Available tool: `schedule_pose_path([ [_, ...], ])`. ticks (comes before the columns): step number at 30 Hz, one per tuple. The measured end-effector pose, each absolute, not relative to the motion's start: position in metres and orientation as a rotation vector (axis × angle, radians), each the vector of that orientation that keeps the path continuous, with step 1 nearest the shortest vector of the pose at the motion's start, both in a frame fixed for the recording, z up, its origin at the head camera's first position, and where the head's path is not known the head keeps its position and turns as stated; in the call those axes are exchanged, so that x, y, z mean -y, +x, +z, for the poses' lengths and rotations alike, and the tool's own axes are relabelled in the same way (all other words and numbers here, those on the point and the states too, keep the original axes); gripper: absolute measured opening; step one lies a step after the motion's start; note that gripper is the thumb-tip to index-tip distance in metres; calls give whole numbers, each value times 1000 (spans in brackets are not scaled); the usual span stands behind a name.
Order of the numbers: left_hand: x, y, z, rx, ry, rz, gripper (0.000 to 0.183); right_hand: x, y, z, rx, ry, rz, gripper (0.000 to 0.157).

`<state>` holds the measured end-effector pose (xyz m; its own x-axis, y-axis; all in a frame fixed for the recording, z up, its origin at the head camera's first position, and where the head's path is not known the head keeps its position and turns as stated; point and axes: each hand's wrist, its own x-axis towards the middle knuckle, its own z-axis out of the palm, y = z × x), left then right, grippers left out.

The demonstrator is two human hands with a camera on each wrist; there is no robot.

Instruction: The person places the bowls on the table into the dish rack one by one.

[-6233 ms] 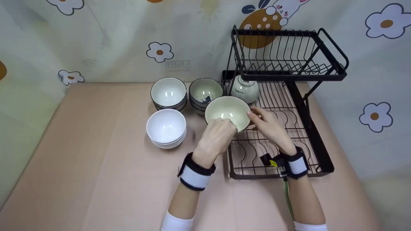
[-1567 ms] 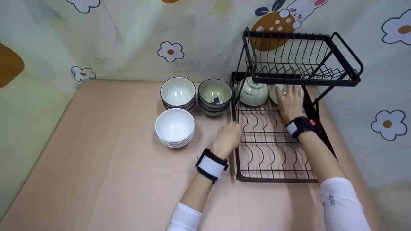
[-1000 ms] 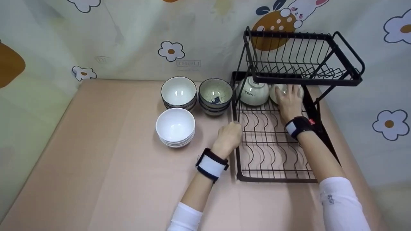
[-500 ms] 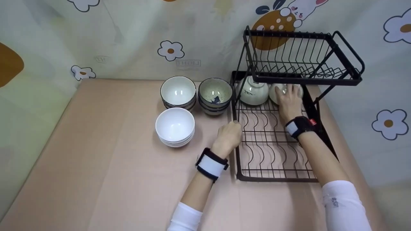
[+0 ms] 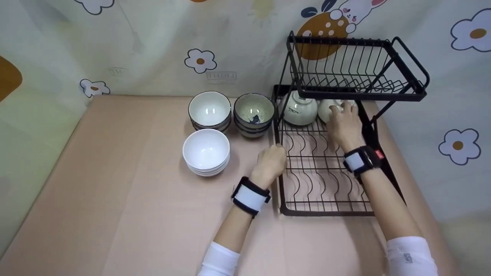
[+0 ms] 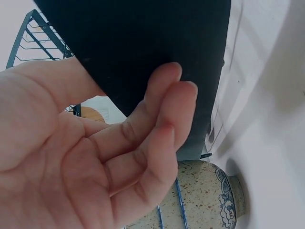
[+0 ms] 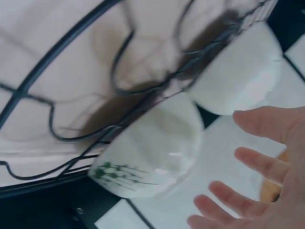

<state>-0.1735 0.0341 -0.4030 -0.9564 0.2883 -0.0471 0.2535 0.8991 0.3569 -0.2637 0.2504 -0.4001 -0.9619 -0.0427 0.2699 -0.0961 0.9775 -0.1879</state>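
My left hand (image 5: 271, 161) holds the left side of the black two-tier dish rack (image 5: 324, 213). In the left wrist view its fingers (image 6: 159, 138) curl against the rack's dark side panel. Two pale bowls lie upside down on the lower tier, under the upper shelf: a left bowl (image 5: 301, 111) and a right bowl (image 5: 325, 110). My right hand (image 5: 346, 128) is over the front of the right bowl. The right wrist view shows its fingers (image 7: 259, 164) spread and apart from both bowls; a bowl with a green plant pattern (image 7: 152, 148) is nearer that camera.
Left of the rack stand three upright stacks: dark-rimmed white bowls (image 5: 210, 109), speckled greenish bowls (image 5: 253, 111) and plain white bowls (image 5: 206, 151). The rack's upper shelf (image 5: 360, 94) overhangs the lower tier's back. A patterned cloth (image 5: 153, 46) hangs behind.
Earlier both hands held a pale bowl at the rack's left edge; it now lies upside down at the back right. My right hand has just come away from it. The left hand keeps its hold.
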Motion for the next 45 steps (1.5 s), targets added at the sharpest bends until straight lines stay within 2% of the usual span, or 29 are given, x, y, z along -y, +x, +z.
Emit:
schedule_pose_path([
  [7,-34,-174,-403,-2951,406,547,16,-239,-231,-392,2730,56,387,28],
  [14,-35,-174,-402,-2968,402,542,16,-226,-207,-393,2589,165,485,16],
  [30,-35,-173,-397,-2951,405,531,15,-226,-197,-400,2537,230,602,15],
  [35,-24,-172,-391,-2893,394,596,25,-228,-194,-404,2596,233,612,19],
  [40,-10,-176,-383,-3119,572,735,32,-227,-193,-404,2643,233,588,22],
  [45,3,-193,-388,-3443,760,632,38,-225,-195,-404,2671,232,550,22],
])
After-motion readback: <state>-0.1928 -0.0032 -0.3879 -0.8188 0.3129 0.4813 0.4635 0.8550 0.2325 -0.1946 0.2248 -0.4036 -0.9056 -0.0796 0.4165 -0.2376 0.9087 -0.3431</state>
